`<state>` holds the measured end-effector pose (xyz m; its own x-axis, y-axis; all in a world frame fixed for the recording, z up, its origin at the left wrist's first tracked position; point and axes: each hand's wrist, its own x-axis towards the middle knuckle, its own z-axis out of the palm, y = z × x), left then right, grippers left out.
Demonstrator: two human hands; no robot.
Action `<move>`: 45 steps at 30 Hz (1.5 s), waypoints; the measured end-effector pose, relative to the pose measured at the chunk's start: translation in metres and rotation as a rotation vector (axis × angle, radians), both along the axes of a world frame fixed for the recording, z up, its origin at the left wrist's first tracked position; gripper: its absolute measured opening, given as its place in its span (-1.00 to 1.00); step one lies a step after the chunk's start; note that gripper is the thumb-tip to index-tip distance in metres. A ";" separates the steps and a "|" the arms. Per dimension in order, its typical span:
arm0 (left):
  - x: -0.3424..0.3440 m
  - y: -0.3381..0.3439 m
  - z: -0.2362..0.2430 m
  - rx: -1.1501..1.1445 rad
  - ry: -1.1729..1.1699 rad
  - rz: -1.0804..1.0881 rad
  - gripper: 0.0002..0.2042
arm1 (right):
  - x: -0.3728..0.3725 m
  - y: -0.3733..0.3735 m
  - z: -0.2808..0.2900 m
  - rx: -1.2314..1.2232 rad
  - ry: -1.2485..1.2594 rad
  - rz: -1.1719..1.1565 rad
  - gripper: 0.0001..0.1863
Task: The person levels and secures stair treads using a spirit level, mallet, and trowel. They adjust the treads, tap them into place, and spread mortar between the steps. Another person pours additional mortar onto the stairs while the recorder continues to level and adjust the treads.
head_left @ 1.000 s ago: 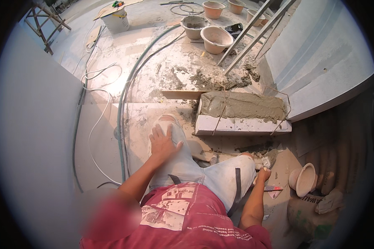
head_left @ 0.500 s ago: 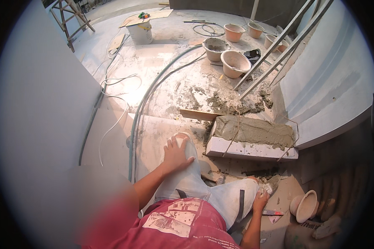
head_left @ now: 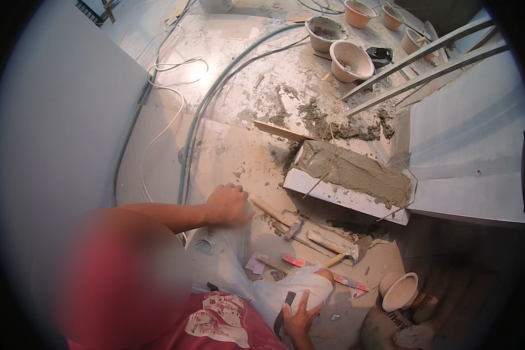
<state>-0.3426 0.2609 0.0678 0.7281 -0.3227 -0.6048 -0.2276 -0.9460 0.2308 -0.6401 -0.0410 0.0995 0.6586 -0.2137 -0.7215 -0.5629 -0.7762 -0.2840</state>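
My left hand (head_left: pixel 227 204) rests at my bent knee, fingers curled under with the knuckles up and nothing visible in them. On my right thigh lies my right hand (head_left: pixel 300 318), its fingers apart and holding nothing. Beyond my knees, a hammer (head_left: pixel 268 208) with a wooden handle lies on the floor. To its right are a mortar-smeared piece of wood (head_left: pixel 326 240) and a trowel (head_left: pixel 361 249). A red strip-like tool (head_left: pixel 297 260) lies closer to my legs. Past these tools stands a pale block (head_left: pixel 344 195), its top coated in wet mortar (head_left: pixel 356 170), with thin wire around it.
Tubs (head_left: pixel 352 61) stand at the far right near leaning metal rails (head_left: pixel 420 81). A thick hose (head_left: pixel 207 105) and a white cable (head_left: pixel 169 131) cross the floor at left. A small bowl (head_left: pixel 399 291) lies tipped at right. Walls (head_left: pixel 70 116) flank both sides.
My right hand has left the trowel and moved back onto my thigh. My left hand has curled from lying flat on the knee. The view has tilted down, showing more tools.
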 end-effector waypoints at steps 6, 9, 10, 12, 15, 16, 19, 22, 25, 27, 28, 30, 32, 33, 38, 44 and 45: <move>-0.064 0.003 0.064 0.123 0.269 0.029 -0.48 | -0.024 0.008 0.099 0.173 0.147 0.038 -0.14; -0.091 0.000 0.092 0.219 0.318 0.054 -0.46 | -0.040 0.005 0.131 0.266 0.159 -0.015 -0.23; -0.103 0.001 0.102 0.249 0.280 0.079 -0.46 | -0.044 0.004 0.136 0.297 0.147 -0.041 -0.27; -0.119 0.007 0.124 0.283 0.181 0.101 -0.45 | -0.045 0.003 0.152 0.315 0.153 -0.089 -0.37; -0.120 0.023 0.150 0.286 0.060 0.119 -0.42 | -0.043 0.001 0.149 0.399 0.179 -0.180 -0.45; -0.116 0.030 0.153 0.280 0.080 0.151 -0.42 | -0.040 0.003 0.143 0.432 0.189 -0.219 -0.46; -0.102 0.052 0.154 0.160 0.343 0.275 -0.41 | -0.022 0.013 0.131 0.334 0.066 -0.244 -0.50; -0.101 0.079 0.157 0.092 0.448 0.313 -0.40 | 0.029 0.021 0.156 0.202 0.339 -0.159 -0.55; -0.059 0.116 0.156 0.023 0.520 0.336 -0.38 | 0.060 0.024 0.183 0.285 0.294 -0.275 -0.64; -0.028 0.143 0.158 -0.063 0.595 0.344 -0.32 | 0.099 0.033 0.208 0.320 0.368 -0.400 -0.68; -0.012 0.160 0.163 -0.122 0.608 0.408 -0.32 | 0.122 0.040 0.210 0.376 0.376 -0.525 -0.70; 0.015 0.197 0.172 -0.242 0.628 0.544 -0.31 | 0.172 0.054 0.213 0.455 0.323 -0.726 -0.76; 0.027 0.240 0.168 -0.239 0.657 0.605 -0.31 | 0.229 0.077 0.215 0.523 0.214 -0.863 -0.78; 0.031 0.264 0.162 -0.235 0.665 0.641 -0.31 | 0.252 0.091 0.222 0.507 0.232 -0.755 -0.78; 0.043 0.348 0.119 -0.093 0.548 0.699 -0.33 | 0.284 0.077 0.142 0.299 0.209 -0.275 -0.76; 0.109 0.375 0.151 -0.276 0.315 1.110 -0.36 | 0.403 0.153 0.168 0.349 0.330 -0.437 -0.78; 0.117 0.376 0.146 -0.321 0.278 1.149 -0.35 | 0.423 0.161 0.166 0.358 0.338 -0.449 -0.78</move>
<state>-0.2251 0.6366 0.2140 0.5463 0.2595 -0.7964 0.7965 -0.4553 0.3980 -0.2166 0.1199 0.2659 0.2863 -0.1231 -0.9502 -0.9128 -0.3366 -0.2314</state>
